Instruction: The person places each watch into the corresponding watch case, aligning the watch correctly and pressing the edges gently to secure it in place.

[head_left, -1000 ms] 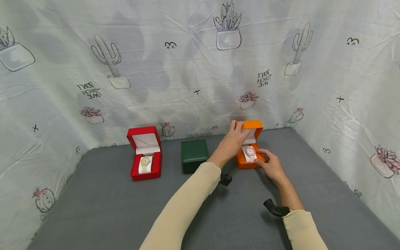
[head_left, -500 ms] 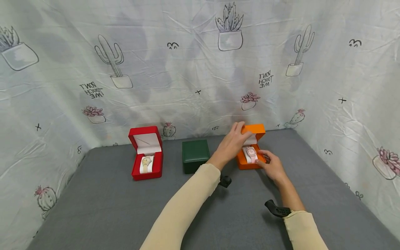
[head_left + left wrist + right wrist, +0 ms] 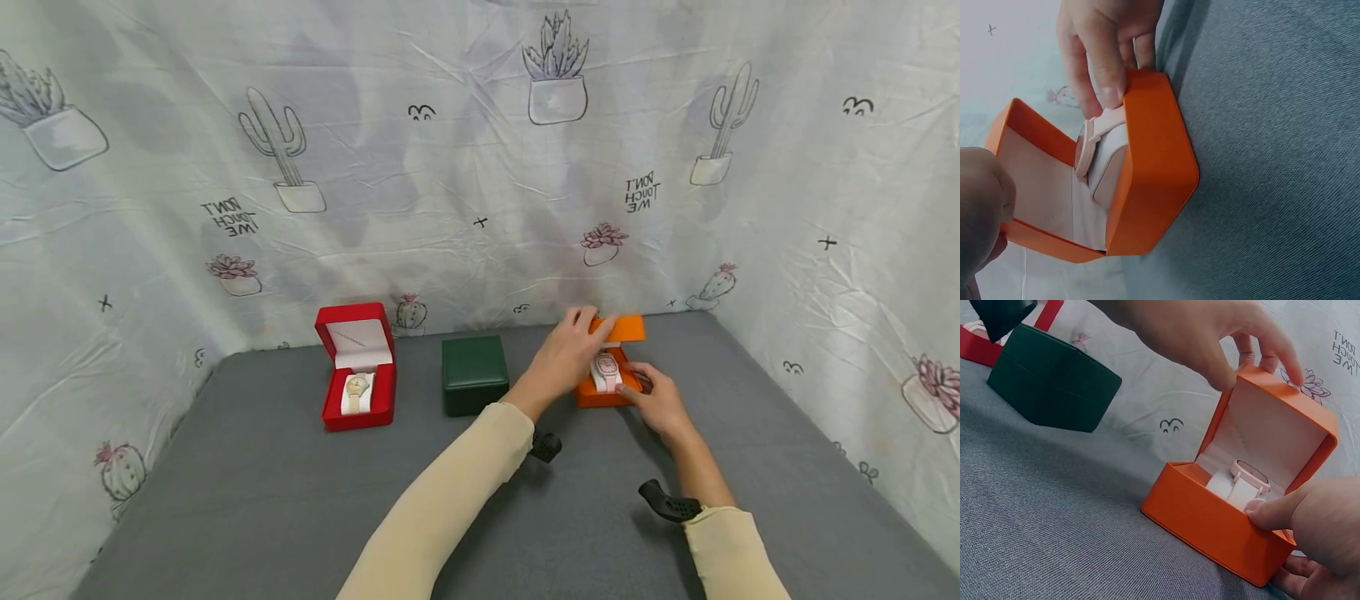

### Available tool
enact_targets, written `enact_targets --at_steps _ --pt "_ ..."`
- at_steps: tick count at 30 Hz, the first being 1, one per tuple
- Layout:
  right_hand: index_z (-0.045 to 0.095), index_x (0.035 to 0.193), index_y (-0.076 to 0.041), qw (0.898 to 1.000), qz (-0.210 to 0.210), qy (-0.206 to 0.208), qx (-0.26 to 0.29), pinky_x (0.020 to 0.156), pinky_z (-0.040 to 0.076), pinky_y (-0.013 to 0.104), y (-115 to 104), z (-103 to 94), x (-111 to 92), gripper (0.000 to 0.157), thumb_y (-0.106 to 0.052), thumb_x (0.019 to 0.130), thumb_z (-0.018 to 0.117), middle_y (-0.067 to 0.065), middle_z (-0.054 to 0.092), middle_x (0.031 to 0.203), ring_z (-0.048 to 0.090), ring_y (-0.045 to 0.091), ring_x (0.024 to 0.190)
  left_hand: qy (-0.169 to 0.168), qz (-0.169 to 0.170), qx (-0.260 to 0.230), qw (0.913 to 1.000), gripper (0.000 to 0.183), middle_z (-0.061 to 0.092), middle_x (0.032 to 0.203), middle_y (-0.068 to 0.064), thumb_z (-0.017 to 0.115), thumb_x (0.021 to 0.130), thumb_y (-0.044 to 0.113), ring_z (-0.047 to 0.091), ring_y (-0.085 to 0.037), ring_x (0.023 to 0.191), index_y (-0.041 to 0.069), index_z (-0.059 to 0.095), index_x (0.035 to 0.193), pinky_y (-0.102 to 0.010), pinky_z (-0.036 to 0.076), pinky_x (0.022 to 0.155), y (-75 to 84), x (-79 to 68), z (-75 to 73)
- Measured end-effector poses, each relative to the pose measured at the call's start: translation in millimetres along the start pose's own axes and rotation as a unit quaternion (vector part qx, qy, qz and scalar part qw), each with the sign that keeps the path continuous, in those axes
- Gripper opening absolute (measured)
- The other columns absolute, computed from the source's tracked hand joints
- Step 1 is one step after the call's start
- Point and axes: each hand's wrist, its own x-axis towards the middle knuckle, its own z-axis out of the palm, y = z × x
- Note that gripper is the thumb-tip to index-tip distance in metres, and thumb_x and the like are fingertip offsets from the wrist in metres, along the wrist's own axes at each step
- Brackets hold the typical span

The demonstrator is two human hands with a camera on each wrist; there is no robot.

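An orange watch box [image 3: 596, 401] stands at the right of the table, its lid [image 3: 628, 327] partly raised. Inside it, a pink watch [image 3: 607, 367] sits on a white cushion. My left hand [image 3: 567, 350] grips the lid's left side, thumb and fingers about its edge in the right wrist view. At the base's right side my right hand [image 3: 662, 403] holds the box; its thumb [image 3: 1272, 512] reaches over the rim beside the watch strap, with fingers low on the outside. In the left wrist view the white lining [image 3: 1038, 181] shows between lid and base.
Left of my hands stands a closed green box [image 3: 475, 375]. Farther left, an open red box [image 3: 382, 396] holds a watch with a cream strap [image 3: 356, 400]. A grey cloth [image 3: 262, 500] covers the table, and a printed curtain [image 3: 465, 167] hangs behind.
My left hand has tipped the orange lid forward and down, so it stands lower over the watch. The right hand keeps its hold on the base. The head view has shifted slightly.
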Motion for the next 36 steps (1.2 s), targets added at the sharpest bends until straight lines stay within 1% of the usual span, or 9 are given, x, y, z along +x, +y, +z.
enact_targets --at_steps 5,12,18,23,26,29,31,33,36 --pt "0.045 0.138 0.003 1.0 -0.004 -0.001 0.003 0.103 0.044 0.053 1 0.5 0 0.048 -0.019 0.097 0.059 0.028 0.043 0.145 0.044 0.043 0.133 -0.005 0.023 0.026 0.9994 0.047 0.047 0.125 -0.005 0.061 0.094 0.021 0.046 -0.019 0.108 0.017 0.046 0.138 -0.023 0.049 0.095 4.1 -3.0 2.4" --pt "0.019 0.152 0.0 1.0 0.013 -0.006 0.026 0.111 0.034 0.057 2 -1.2 0 0.074 -0.024 0.095 0.062 0.028 0.032 0.151 0.035 0.046 0.138 -0.031 0.045 0.048 0.9974 0.043 0.047 0.122 -0.003 0.065 0.09 0.024 0.045 -0.018 0.099 0.018 0.05 0.131 -0.023 0.048 0.087 7.2 -6.6 4.7" --pt "0.022 0.151 -0.001 0.999 0.005 -0.012 0.03 0.108 0.039 0.056 5 -0.6 -1 0.075 -0.023 0.094 0.064 0.028 0.037 0.148 0.04 0.045 0.134 -0.047 0.055 0.029 0.9969 0.047 0.049 0.124 -0.002 0.068 0.089 0.029 0.047 -0.018 0.104 0.02 0.049 0.131 -0.026 0.047 0.093 9.4 -14.0 11.9" --pt "0.019 0.153 -0.006 0.999 -0.017 -0.03 0.039 0.102 0.043 0.053 5 -1.9 -1 0.084 -0.03 0.09 0.069 0.026 0.038 0.148 0.045 0.043 0.13 -0.04 0.052 0.014 0.9977 0.044 0.051 0.12 -0.001 0.068 0.09 0.03 0.047 -0.017 0.101 0.022 0.051 0.13 -0.027 0.046 0.087 9.9 -20.9 16.9" --pt "0.014 0.154 -0.007 0.998 -0.016 -0.04 0.036 0.099 0.044 0.048 2 -4.1 0 0.086 -0.039 0.092 0.064 0.025 0.035 0.15 0.044 0.042 0.129 -0.042 0.055 0.015 0.9975 0.04 0.051 0.118 0.0 0.066 0.092 0.028 0.045 -0.016 0.096 0.022 0.051 0.129 -0.025 0.044 0.083 10.0 -23.7 18.1" --pt "0.007 0.156 -0.008 0.998 0.005 -0.048 0.039 0.104 0.04 0.053 -1 -6.8 0 0.085 -0.049 0.096 0.052 0.027 0.026 0.155 0.036 0.044 0.136 -0.053 0.058 0.018 0.9968 0.039 0.05 0.116 0.001 0.065 0.092 0.024 0.042 -0.016 0.094 0.023 0.051 0.129 -0.024 0.042 0.081 11.3 -25.2 17.9" --pt "0.004 0.156 -0.007 0.998 0.022 -0.05 0.043 0.109 0.032 0.06 -3 -8.0 1 0.086 -0.054 0.097 0.045 0.027 0.02 0.157 0.029 0.045 0.14 -0.062 0.06 0.018 0.9961 0.039 0.049 0.117 0.001 0.066 0.092 0.024 0.042 -0.015 0.093 0.024 0.051 0.128 -0.024 0.042 0.079 12.6 -26.1 17.0" --pt "0.004 0.156 -0.008 0.997 0.031 -0.051 0.046 0.111 0.03 0.061 -4 -8.7 1 0.086 -0.056 0.097 0.044 0.027 0.017 0.158 0.026 0.045 0.142 -0.067 0.064 0.015 0.9956 0.04 0.049 0.117 0.001 0.066 0.091 0.025 0.043 -0.015 0.094 0.024 0.051 0.128 -0.024 0.043 0.08 13.7 -26.7 16.2" --pt "0.006 0.156 -0.008 0.997 0.031 -0.051 0.051 0.11 0.032 0.059 -4 -8.6 0 0.085 -0.054 0.097 0.045 0.026 0.018 0.158 0.03 0.044 0.14 -0.071 0.07 0.012 0.9949 0.04 0.05 0.118 0.001 0.067 0.091 0.026 0.045 -0.016 0.095 0.024 0.052 0.128 -0.025 0.044 0.08 14.9 -27.8 15.4"
